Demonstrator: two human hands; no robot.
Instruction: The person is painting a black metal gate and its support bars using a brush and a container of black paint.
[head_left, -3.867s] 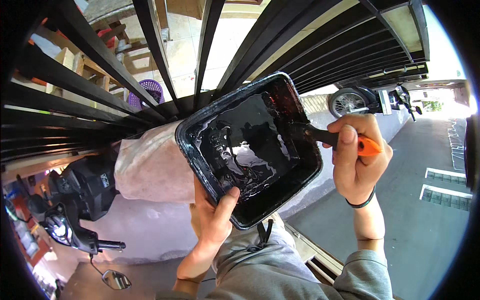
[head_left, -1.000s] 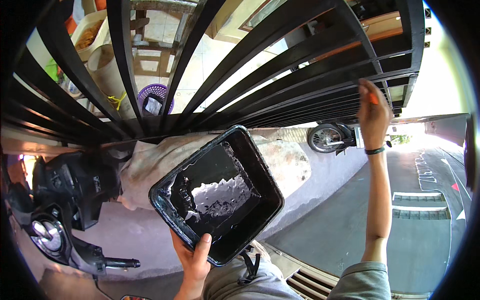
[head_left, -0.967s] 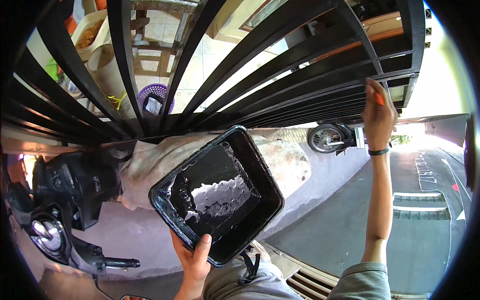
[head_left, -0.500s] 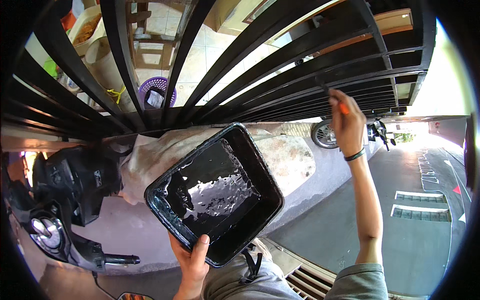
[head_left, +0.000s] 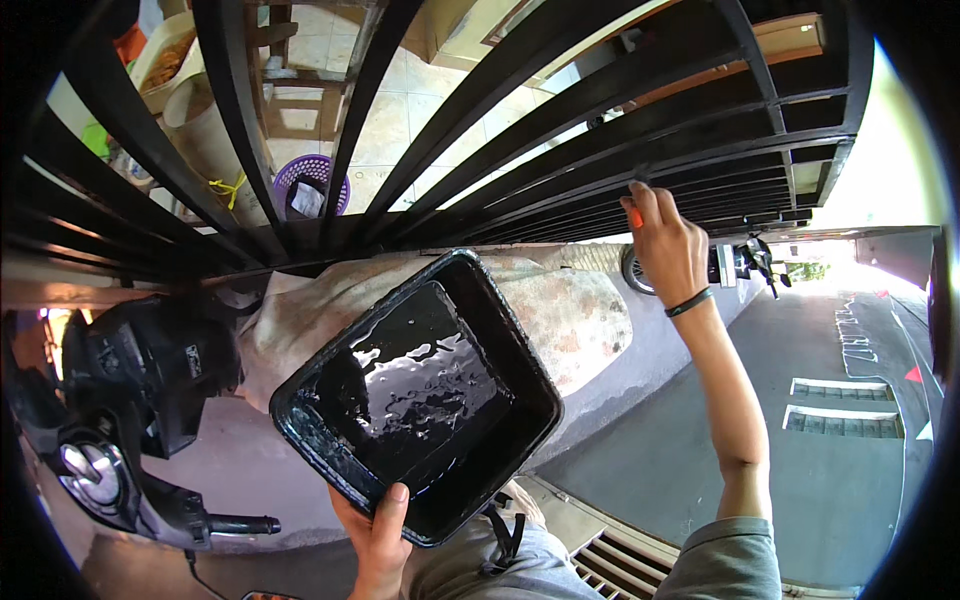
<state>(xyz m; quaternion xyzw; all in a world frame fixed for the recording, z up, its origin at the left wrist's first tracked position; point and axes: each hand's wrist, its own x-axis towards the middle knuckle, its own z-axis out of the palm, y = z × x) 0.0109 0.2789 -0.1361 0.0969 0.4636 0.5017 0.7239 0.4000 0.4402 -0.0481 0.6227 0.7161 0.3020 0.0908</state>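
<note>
My left hand (head_left: 378, 535) grips the near edge of a black, squarish paint tray (head_left: 515, 335), thumb over the rim. Glossy, wet black paint lies in it, and the tray is tilted a little. Raised at the right, my right hand (head_left: 668, 245) is closed around a paintbrush (head_left: 636, 217) with an orange part showing at the fingers. The bristles are hard to make out against the dark bars. Right beside that hand runs a black metal fence (head_left: 236, 110) of long bars, and the brush end is at or near the lower bars.
A stained cloth (head_left: 585, 325) drapes over the low ledge under the fence. At the left stands a black motorbike (head_left: 140, 350) with its handlebar close by; another motorbike (head_left: 755, 265) is farther right. Behind the bars sits a purple basket (head_left: 325, 170). A slatted grate (head_left: 625, 568) lies at the bottom.
My right hand has moved left along the bars with the paintbrush. The tray has shifted slightly left and down in my left hand, and the paint's reflections have changed.
</note>
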